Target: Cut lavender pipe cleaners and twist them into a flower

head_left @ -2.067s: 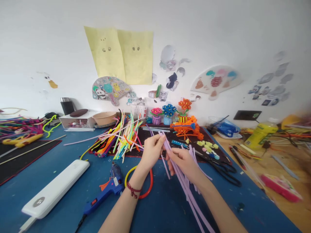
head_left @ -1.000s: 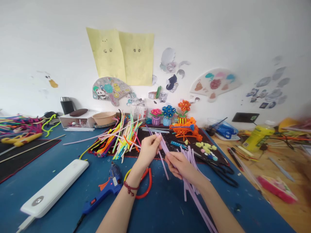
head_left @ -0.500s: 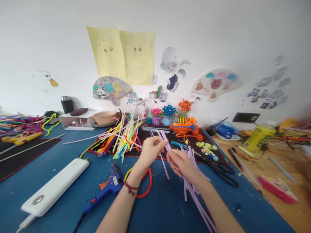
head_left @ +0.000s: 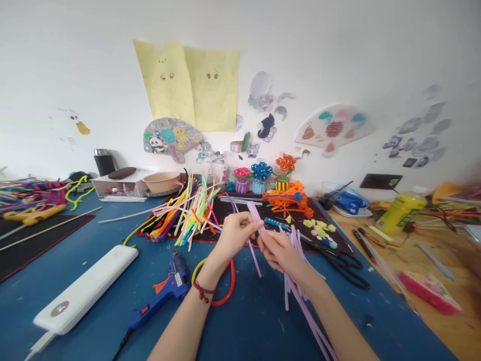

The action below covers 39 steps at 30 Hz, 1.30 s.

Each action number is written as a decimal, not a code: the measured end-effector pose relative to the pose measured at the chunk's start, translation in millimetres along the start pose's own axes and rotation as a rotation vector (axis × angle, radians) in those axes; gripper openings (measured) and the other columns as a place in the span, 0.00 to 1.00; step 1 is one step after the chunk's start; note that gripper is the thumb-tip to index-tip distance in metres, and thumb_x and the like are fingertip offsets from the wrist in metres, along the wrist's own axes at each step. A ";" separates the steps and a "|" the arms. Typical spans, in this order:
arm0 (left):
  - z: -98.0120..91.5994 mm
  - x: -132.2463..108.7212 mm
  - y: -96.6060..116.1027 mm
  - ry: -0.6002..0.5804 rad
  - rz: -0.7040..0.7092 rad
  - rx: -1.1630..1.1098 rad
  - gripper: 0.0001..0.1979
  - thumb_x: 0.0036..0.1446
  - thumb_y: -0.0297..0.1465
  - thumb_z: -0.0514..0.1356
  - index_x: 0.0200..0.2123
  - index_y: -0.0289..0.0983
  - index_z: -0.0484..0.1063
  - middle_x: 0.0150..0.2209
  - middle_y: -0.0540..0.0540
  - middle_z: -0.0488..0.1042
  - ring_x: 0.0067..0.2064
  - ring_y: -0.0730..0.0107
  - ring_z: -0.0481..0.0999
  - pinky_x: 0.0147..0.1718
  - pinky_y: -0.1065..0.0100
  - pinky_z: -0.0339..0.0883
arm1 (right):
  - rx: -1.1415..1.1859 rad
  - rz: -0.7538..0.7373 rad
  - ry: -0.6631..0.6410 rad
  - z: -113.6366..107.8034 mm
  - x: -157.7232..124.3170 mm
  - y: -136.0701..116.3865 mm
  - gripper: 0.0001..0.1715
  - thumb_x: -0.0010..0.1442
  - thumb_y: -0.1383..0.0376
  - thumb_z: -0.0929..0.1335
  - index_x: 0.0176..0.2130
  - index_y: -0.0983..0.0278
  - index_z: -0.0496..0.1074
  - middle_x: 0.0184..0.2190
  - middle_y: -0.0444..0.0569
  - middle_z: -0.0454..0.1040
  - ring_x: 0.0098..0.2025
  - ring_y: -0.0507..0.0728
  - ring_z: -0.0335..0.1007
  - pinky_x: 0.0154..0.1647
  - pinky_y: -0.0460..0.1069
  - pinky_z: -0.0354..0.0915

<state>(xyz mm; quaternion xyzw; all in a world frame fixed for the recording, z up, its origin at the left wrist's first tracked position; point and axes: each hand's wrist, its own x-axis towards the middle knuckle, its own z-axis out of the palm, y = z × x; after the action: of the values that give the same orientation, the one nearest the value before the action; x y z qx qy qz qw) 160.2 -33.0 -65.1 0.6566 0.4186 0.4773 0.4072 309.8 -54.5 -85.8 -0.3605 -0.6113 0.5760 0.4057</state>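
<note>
My left hand (head_left: 237,231) and my right hand (head_left: 278,249) meet over the middle of the table, both closed on a bunch of lilac pipe cleaners (head_left: 255,212). The tops of the stems stand up together above my fingers. Below my right hand, long lilac pipe cleaners (head_left: 305,311) run toward the table's front edge, partly hidden by my forearm. A single lilac pipe cleaner (head_left: 254,259) lies slanting beneath my hands. To the left of my left wrist rests a blue glue gun (head_left: 165,296), beside a red and yellow loop (head_left: 232,281).
A heap of coloured pipe cleaners (head_left: 188,213) lies behind my left hand. Scissors (head_left: 343,265) and small pompoms (head_left: 321,228) are to the right. Pipe-cleaner flowers in pots (head_left: 259,186) stand at the back. A white power strip (head_left: 88,288) lies at left, a yellow bottle (head_left: 400,213) far right.
The upper ends of the lilac pipe cleaners have come closer together, from slightly spread to side by side. My left hand has shifted slightly right.
</note>
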 end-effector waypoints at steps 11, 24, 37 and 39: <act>-0.8 -1.1 2.9 0.046 0.047 0.049 0.19 0.51 0.44 0.62 0.20 0.35 0.66 0.16 0.53 0.67 0.16 0.80 0.59 0.18 0.76 0.53 | 0.009 0.014 -0.026 -0.3 -0.7 -2.2 0.28 0.57 0.42 0.63 0.24 0.63 0.59 0.14 0.33 0.48 0.12 0.43 0.40 0.10 0.40 0.41; 0.7 -2.2 5.5 -0.098 -0.059 -0.033 0.19 0.48 0.44 0.65 0.25 0.32 0.70 0.16 0.52 0.67 0.15 0.79 0.62 0.15 0.76 0.54 | -0.028 -0.010 -0.054 -1.1 -2.0 0.4 0.28 0.59 0.43 0.62 0.23 0.62 0.57 0.14 0.33 0.49 0.13 0.44 0.42 0.10 0.41 0.42; -6.6 1.0 7.1 0.093 -0.078 -0.145 0.16 0.48 0.40 0.66 0.25 0.31 0.71 0.16 0.52 0.67 0.15 0.81 0.62 0.12 0.78 0.55 | -0.028 -0.013 -0.130 -3.7 1.2 4.1 0.27 0.61 0.43 0.59 0.27 0.62 0.57 0.14 0.32 0.50 0.10 0.45 0.51 0.10 0.41 0.47; -18.6 2.3 9.6 0.186 -0.071 -0.161 0.15 0.46 0.38 0.67 0.24 0.32 0.71 0.17 0.51 0.68 0.15 0.81 0.62 0.12 0.79 0.54 | -0.048 0.006 -0.158 -4.8 0.1 2.8 0.27 0.61 0.43 0.59 0.27 0.62 0.57 0.14 0.33 0.50 0.10 0.46 0.53 0.11 0.42 0.49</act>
<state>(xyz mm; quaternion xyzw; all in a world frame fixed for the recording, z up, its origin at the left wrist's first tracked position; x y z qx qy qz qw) 144.2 -31.4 -51.6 0.5597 0.4378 0.5535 0.4344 314.0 -52.2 -88.6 -0.3257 -0.6538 0.5891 0.3456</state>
